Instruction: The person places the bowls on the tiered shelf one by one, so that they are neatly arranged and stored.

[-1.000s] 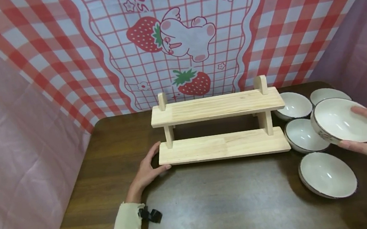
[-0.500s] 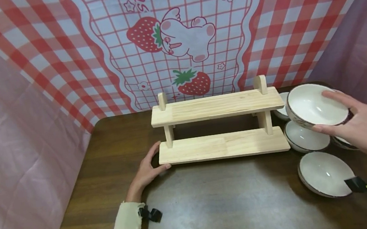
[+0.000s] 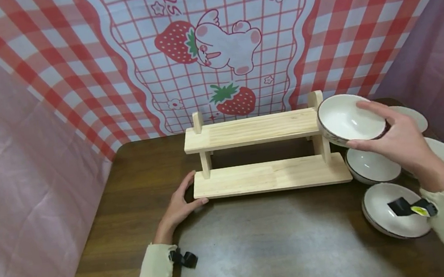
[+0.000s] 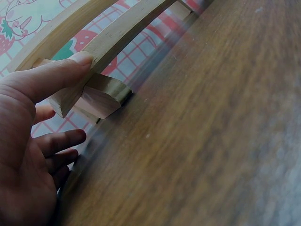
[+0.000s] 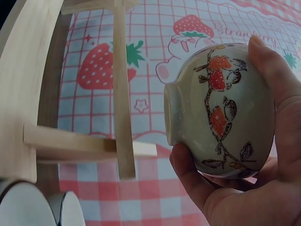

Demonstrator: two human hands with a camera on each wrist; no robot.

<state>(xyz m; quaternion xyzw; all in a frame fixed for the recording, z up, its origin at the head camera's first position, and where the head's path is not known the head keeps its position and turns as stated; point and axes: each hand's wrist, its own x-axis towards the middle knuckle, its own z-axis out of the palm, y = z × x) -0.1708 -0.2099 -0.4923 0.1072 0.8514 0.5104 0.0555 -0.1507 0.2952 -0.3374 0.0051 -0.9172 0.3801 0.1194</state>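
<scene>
A two-tier pale wooden shelf (image 3: pixel 247 179) stands on the brown table. My left hand (image 3: pixel 178 209) holds the left end of its lower board, thumb on the front edge and fingers behind; the left wrist view shows the thumb (image 4: pixel 59 75) against the wood. In my right hand (image 3: pixel 408 147) is a white bowl (image 3: pixel 347 117), gripped by its right side with the thumb outside. It hangs in the air, overlapping the upper board's right end in the head view. Red birds on a branch decorate its outside (image 5: pixel 221 113) in the right wrist view.
To the right of the shelf sit several more white bowls, among them a near one (image 3: pixel 392 212), one beside the lower board (image 3: pixel 373 167) and one at the back (image 3: pixel 413 116). A strawberry-print cloth (image 3: pixel 232 82) hangs behind, with pink curtains (image 3: pixel 17 180) at the sides.
My right hand has carried the bowl left and toward the back, from over the other bowls to the upper board's right end. The left hand and shelf have stayed put.
</scene>
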